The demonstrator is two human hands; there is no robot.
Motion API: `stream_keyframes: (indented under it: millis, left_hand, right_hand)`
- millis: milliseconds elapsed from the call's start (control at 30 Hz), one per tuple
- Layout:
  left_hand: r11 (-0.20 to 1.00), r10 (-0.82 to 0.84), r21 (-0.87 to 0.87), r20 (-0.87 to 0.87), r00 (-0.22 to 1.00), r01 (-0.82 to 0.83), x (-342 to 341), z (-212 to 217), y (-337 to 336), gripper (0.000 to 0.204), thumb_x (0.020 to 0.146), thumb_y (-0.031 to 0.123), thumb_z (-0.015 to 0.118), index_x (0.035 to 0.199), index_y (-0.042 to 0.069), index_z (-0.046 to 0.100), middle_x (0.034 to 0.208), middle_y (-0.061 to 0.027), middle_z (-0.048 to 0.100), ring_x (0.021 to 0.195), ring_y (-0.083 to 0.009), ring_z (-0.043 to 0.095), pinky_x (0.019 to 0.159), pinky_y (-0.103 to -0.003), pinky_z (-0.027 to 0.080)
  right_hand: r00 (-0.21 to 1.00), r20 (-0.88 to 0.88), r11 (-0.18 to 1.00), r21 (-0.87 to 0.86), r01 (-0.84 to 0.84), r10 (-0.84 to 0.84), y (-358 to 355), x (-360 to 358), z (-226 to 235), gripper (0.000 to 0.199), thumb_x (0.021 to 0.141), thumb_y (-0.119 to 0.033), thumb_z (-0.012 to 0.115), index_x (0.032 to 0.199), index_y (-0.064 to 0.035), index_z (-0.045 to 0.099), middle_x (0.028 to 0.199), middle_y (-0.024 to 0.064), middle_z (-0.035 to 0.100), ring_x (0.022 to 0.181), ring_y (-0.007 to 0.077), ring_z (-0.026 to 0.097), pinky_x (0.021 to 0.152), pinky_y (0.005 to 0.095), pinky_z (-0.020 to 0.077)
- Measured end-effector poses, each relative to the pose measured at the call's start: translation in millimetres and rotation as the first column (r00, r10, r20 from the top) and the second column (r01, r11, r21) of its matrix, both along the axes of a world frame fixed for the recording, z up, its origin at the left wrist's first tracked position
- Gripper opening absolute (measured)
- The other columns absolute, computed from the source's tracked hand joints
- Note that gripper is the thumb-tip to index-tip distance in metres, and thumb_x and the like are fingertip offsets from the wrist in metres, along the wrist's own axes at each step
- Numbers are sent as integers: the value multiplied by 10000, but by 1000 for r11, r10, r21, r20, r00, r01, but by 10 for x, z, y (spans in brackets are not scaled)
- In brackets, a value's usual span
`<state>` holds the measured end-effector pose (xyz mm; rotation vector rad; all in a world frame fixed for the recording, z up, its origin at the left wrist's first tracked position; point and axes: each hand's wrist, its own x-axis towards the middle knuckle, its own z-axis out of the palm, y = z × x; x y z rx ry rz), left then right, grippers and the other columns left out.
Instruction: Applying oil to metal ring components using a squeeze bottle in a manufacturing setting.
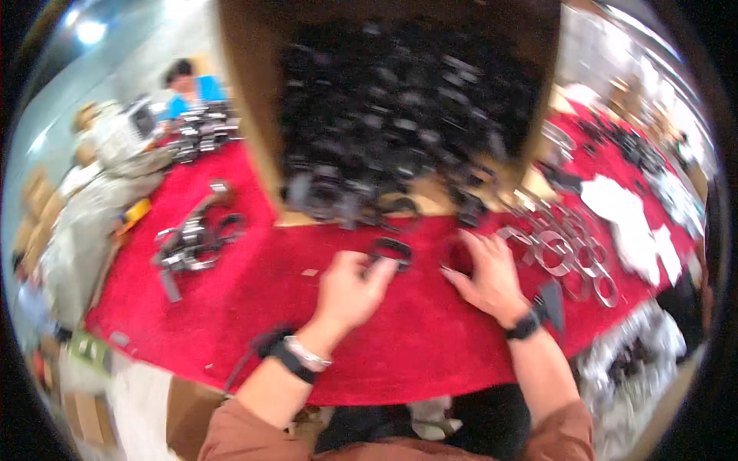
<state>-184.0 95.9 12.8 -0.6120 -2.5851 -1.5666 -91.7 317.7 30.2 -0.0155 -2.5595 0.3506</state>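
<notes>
Ring (393, 243), dark & approx. oval, sits at 1 o'clock of L hand (350, 290), over red cloth (430, 338); long axis runs approx. 10-to-4 o'clock, can't tell which end's front (blur). L thumb + fingers pinch it, hand aimed at 1, forearm in from 7. R hand (493, 276) is at ring's 3 o'clock, aimed at 11, thumb & fingers wide apart, forearm in from 5. Cardboard box (250, 92) w/ black parts (407, 115) at 12; metal rings (560, 269) nr. R hand, 2-to-3 o'clock.
</notes>
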Motion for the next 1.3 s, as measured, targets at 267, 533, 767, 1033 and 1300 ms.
stream_keyframes:
  millis: [267, 533, 767, 1033, 1300]
  left_hand:
    - [968, -240, 142, 298, 924, 206, 28, 125, -46, 198, 870, 213, 588, 840, 18, 569, 631, -29, 577, 458, -64, 479, 424, -209, 373]
    - [956, -294, 77, 213, 932, 284, 84, 16, 19, 145, 868, 170, 577, 876, 28, 554, 641, -8, 552, 448, -48, 449, 412, -185, 348]
    - [951, -309, 34, 132, 942, 308, 4, 24, -80, 165, 894, 193, 532, 845, 36, 537, 593, 15, 480, 427, -39, 379, 383, -209, 297]
    - [973, -232, 17, 102, 967, 232, -157, -189, -93, 234, 918, 273, 509, 798, 77, 467, 589, 6, 432, 409, -63, 364, 383, -230, 304]
    - [948, -311, -63, 33, 950, 312, 148, 198, -57, 333, 870, 316, 601, 780, -5, 591, 672, -49, 609, 507, -114, 488, 498, -263, 399]
  right_hand:
    - [1000, 2, 999, 31, 24, -24, 68, -38, -112, 635, 704, -441, 685, 1141, -8, 529, 1035, 162, 579, 957, 312, 520, 833, 407, 420]
    - [1000, 13, 998, 66, 18, -19, 101, 39, -171, 478, 708, -437, 660, 996, -59, 608, 940, 121, 563, 896, 285, 515, 770, 405, 411]
    - [995, 70, 997, 58, 60, -64, -29, 48, -165, 468, 696, -392, 679, 999, -45, 598, 964, 122, 524, 957, 274, 470, 795, 404, 392]
    - [999, 22, 998, -60, -32, 33, -13, 592, -95, 704, 682, -407, 700, 1194, 23, 480, 1162, 190, 494, 1052, 322, 461, 869, 405, 382]
    - [992, -71, 988, -117, 100, -108, 349, 1343, -99, 418, 782, -269, 646, 1083, 1, 542, 1098, 171, 526, 1003, 312, 486, 862, 389, 402]
